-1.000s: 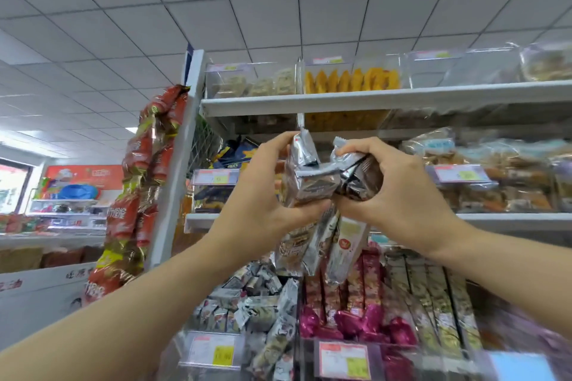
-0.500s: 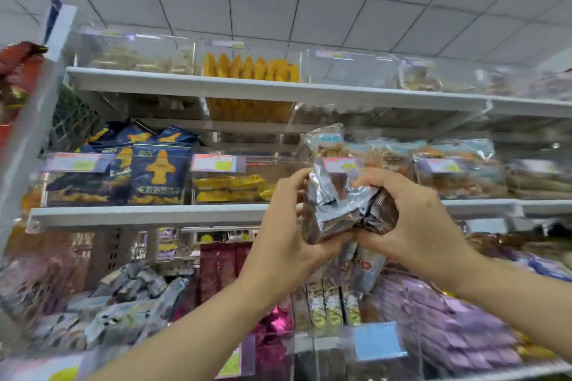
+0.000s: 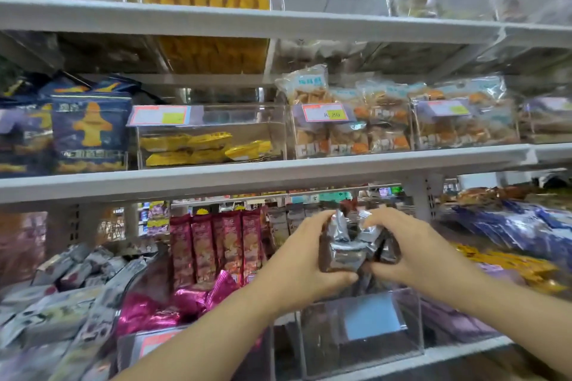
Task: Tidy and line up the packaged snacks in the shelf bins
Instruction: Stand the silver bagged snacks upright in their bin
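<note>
Both hands hold a bunch of small silver-and-brown snack packets (image 3: 353, 244) between them, in front of the lowest shelf. My left hand (image 3: 301, 260) grips the bunch from the left, thumb under it and fingers over the top. My right hand (image 3: 411, 252) grips it from the right. The bunch hangs just above a clear plastic bin (image 3: 402, 337) with a blue label on its front. What lies inside that bin is dark and hard to make out.
Left of the bin stand maroon stick packets (image 3: 216, 244), pink foil packets (image 3: 173, 306) and a heap of grey packets (image 3: 71, 291). Blue-purple packets (image 3: 513, 229) lie to the right. The shelf above (image 3: 278, 170) holds bins of yellow packets (image 3: 198, 148), crackers (image 3: 353, 120) and blue bags (image 3: 89, 130).
Both hands have come down with the packet bunch, from in front of the middle shelf to the lowest shelf, over the clear bin. The view has swung right and down.
</note>
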`<state>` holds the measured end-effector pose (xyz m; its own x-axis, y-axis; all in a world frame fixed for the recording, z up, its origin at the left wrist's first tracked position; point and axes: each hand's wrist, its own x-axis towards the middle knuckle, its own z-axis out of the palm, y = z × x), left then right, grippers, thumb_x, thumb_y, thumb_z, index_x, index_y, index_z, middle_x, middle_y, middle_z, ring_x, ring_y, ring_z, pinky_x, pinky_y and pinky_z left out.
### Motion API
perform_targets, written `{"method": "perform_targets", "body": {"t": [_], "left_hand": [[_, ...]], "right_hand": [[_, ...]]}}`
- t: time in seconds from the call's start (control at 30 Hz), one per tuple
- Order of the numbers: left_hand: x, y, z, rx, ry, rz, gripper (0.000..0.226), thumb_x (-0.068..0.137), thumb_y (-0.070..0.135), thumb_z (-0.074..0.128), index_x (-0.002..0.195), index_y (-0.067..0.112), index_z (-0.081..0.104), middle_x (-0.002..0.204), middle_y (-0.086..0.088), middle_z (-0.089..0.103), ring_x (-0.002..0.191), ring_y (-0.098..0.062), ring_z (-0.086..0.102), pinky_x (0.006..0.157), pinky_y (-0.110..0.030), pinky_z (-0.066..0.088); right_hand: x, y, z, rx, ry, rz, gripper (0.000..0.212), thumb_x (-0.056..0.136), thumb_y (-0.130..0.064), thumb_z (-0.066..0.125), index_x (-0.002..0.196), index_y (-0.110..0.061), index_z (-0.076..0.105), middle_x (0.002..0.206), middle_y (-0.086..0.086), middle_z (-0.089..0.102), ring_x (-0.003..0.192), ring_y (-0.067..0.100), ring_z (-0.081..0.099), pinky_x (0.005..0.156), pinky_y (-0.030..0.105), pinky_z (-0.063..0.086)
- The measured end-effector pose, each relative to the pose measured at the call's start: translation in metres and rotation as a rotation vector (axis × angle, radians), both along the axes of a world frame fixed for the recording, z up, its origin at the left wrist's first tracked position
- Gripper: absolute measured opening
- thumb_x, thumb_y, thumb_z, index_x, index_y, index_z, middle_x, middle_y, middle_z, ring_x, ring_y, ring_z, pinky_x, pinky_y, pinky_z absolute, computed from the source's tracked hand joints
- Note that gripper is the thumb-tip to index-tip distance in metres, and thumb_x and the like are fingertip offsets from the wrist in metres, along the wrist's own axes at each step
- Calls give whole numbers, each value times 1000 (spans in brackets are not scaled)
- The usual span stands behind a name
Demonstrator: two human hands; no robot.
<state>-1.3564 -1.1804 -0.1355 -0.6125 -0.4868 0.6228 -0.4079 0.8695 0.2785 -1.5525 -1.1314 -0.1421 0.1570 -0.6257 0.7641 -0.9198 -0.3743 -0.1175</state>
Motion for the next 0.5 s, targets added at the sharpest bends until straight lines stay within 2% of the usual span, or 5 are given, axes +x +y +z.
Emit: {"method": "perform_targets", "body": {"t": [0.13,0.23,0.27,0.37,0.5], "left_hand": [[-10,-6,2,88,-206,41,80,83,35,69,146,35,20,137,19,42,104,8,37,67,6,29],[-26,-10,1,158,-255,56,86,83,34,70,149,32,14,144,9,42,112,-3,48,91,-14,41],[-30,-9,2,174,-275,57,88,83,34,70,150,31,11,146,8,40,118,-6,47,95,-18,39],[-34,-6,5,185,-340,59,90,84,37,68,150,33,8,152,10,30,120,0,38,93,-15,32],[-23,-7,9,105,-395,117,92,82,47,67,151,35,7,157,11,17,140,-9,26,111,-27,26]], "right_hand": [[-14,-5,-4,78,-60,-162,62,80,-42,70,133,-34,39,126,-18,48,114,2,47,95,19,41],[-26,-2,-5,130,-53,-249,71,80,-45,69,139,-33,32,140,-13,41,125,6,40,101,27,41],[-29,0,-6,152,-39,-265,74,79,-45,69,140,-34,30,141,-12,39,126,7,39,101,28,41],[-31,10,-6,183,3,-273,78,79,-47,68,143,-36,25,142,-14,34,130,8,32,103,30,38],[-19,26,-1,95,84,-275,69,82,-47,64,140,-38,27,139,-18,34,130,5,29,101,25,34]]}}
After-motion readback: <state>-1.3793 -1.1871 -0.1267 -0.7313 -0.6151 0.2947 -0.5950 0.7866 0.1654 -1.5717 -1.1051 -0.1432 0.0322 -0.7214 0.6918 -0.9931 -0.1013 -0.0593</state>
